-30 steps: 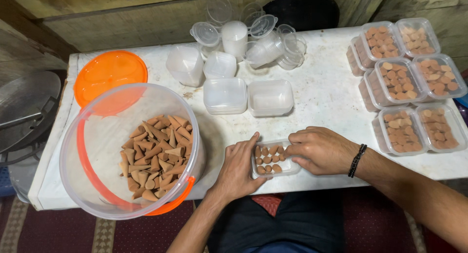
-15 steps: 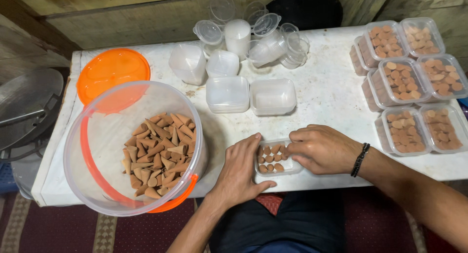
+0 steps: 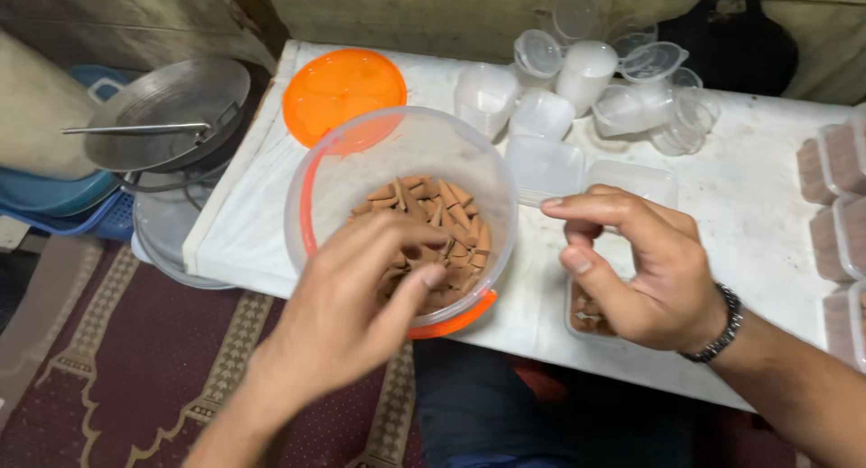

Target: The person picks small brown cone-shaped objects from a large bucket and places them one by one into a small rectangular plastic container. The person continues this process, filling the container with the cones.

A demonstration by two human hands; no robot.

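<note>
**A:** Head camera looks down on both hands. Where is the left hand (image 3: 347,310)?

**B:** It is over the near rim of the clear round tub (image 3: 316,175), the one with an orange band. Its fingers (image 3: 397,238) are loosely curled and point into the tub, just above the pile of brown cones (image 3: 446,229). I think the tub stands close to the table edge so that the hand reaches the cones easily.

**A:** Do these fingers hold a cone?

**B:** I cannot tell. The hand is blurred and it hides what is under the fingertips.

**A:** And the right hand (image 3: 645,274)?

**B:** It hovers with fingers half open; thumb and first finger are apart and nothing is between them. Directly under the palm is a small clear tray (image 3: 586,316) with some cones inside, mostly hidden.

**A:** What lies beyond the fingers?

**B:** Empty clear containers (image 3: 546,166) and stacked cups (image 3: 586,71). An orange lid (image 3: 343,89) lies beyond the tub. To the right of the right hand, filled trays (image 3: 834,193) stand at the table (image 3: 758,197) side, probably kept apart from the empty ones.
</note>
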